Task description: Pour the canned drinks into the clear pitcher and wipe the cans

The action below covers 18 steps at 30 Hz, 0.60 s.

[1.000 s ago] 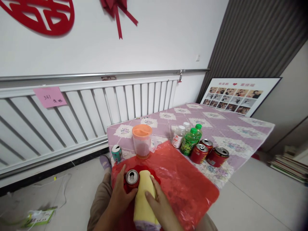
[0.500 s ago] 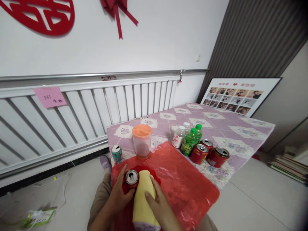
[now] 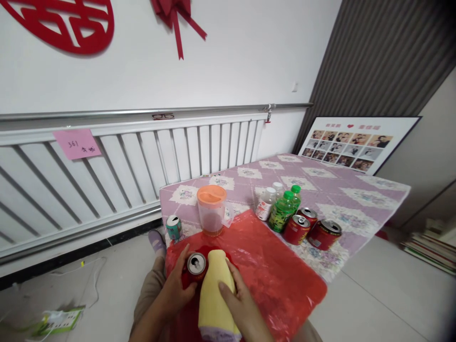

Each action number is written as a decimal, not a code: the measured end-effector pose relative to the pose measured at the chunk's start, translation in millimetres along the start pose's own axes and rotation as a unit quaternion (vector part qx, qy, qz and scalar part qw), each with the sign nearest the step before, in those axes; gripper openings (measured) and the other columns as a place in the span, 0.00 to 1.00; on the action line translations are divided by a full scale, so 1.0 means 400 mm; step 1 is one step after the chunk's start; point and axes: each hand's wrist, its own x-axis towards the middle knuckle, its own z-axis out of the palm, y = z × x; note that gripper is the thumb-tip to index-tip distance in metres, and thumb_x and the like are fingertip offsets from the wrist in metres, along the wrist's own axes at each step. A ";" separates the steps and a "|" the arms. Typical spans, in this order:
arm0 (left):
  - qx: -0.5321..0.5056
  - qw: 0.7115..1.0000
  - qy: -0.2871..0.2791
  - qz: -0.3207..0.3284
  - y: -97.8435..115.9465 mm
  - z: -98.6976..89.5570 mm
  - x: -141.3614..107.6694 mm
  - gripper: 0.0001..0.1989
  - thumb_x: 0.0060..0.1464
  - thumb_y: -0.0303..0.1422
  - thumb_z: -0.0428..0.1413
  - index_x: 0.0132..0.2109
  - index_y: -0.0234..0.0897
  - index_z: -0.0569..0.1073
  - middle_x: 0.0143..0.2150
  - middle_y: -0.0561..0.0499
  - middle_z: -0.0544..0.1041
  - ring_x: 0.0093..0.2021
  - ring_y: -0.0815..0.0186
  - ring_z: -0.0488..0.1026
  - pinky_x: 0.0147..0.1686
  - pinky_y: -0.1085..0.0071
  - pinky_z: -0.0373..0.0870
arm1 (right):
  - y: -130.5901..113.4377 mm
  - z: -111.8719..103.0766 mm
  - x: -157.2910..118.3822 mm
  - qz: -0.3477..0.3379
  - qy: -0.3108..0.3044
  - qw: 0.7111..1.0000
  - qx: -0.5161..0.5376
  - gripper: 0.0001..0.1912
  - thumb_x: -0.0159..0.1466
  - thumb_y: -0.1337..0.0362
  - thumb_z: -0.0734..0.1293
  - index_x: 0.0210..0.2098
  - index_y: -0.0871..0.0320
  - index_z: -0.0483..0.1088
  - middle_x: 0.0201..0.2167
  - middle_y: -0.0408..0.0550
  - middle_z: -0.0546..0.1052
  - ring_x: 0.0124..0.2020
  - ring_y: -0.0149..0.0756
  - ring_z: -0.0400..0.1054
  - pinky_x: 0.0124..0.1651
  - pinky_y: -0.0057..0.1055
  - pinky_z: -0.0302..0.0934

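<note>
My left hand (image 3: 180,280) is closed round the side of an opened red drink can (image 3: 196,264), which stands upright over the red plastic sheet (image 3: 263,270). Right beside the can lies a rolled yellow towel (image 3: 214,299) with a purple underside at its near end. My right hand (image 3: 238,293) grips this towel from its right side, thumb on top and fingers along the far edge. Part of a darker red item shows beneath the can and towel, mostly hidden.
A clear jug with an orange lid (image 3: 211,209) and a teal can (image 3: 173,227) stand behind my hands. Rightward are white-capped bottles (image 3: 265,204), green-capped bottles (image 3: 282,211) and several red cans (image 3: 297,230) on the floral tablecloth (image 3: 313,172). A radiator (image 3: 178,149) runs along the wall.
The towel's far end has shifted slightly and sits a little narrower beside the can. Both hands keep their holds; the whole view has moved slightly.
</note>
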 end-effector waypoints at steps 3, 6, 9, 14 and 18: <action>0.018 0.999 0.043 -0.007 0.001 0.019 -0.005 0.42 0.44 0.26 0.55 0.66 0.39 0.51 0.64 0.41 0.64 0.62 0.52 0.64 0.61 0.54 0.62 | 0.028 0.010 0.004 -0.006 0.006 1.000 -0.022 0.37 0.58 0.55 0.65 0.64 0.59 0.55 0.66 0.53 0.58 0.64 0.42 0.57 0.61 0.37 0.57; 0.043 0.996 0.078 -0.010 -0.002 0.039 -0.012 0.41 0.44 0.27 0.57 0.66 0.40 0.52 0.65 0.42 0.62 0.64 0.52 0.60 0.62 0.53 0.59 | 0.046 0.008 0.008 -0.013 0.013 0.999 -0.041 0.37 0.58 0.56 0.66 0.64 0.61 0.56 0.66 0.54 0.58 0.64 0.43 0.56 0.62 0.37 0.55; 0.047 0.996 0.077 -0.008 -0.012 0.044 -0.013 0.43 0.43 0.26 0.57 0.66 0.41 0.50 0.67 0.43 0.59 0.66 0.52 0.56 0.64 0.52 0.56 | 0.036 -0.002 0.008 -0.008 0.012 1.000 -0.019 0.38 0.57 0.54 0.67 0.64 0.58 0.56 0.65 0.53 0.60 0.61 0.44 0.60 0.59 0.37 0.60; 0.009 1.000 0.005 0.009 -0.018 0.008 0.003 0.48 0.41 0.23 0.55 0.68 0.41 0.43 0.67 0.41 0.59 0.66 0.52 0.57 0.64 0.49 0.54 | -0.006 -0.010 -0.001 0.017 0.001 0.999 0.036 0.42 0.58 0.50 0.66 0.66 0.58 0.49 0.64 0.56 0.61 0.52 0.44 0.70 0.48 0.36 0.68; 0.004 0.999 -0.037 -0.007 -0.003 -0.007 0.012 0.45 0.44 0.24 0.55 0.68 0.40 0.46 0.66 0.41 0.62 0.65 0.52 0.59 0.64 0.51 0.56 | 0.004 0.002 0.000 0.012 0.002 1.000 0.024 0.41 0.57 0.51 0.66 0.66 0.57 0.52 0.65 0.53 0.60 0.58 0.43 0.65 0.52 0.34 0.65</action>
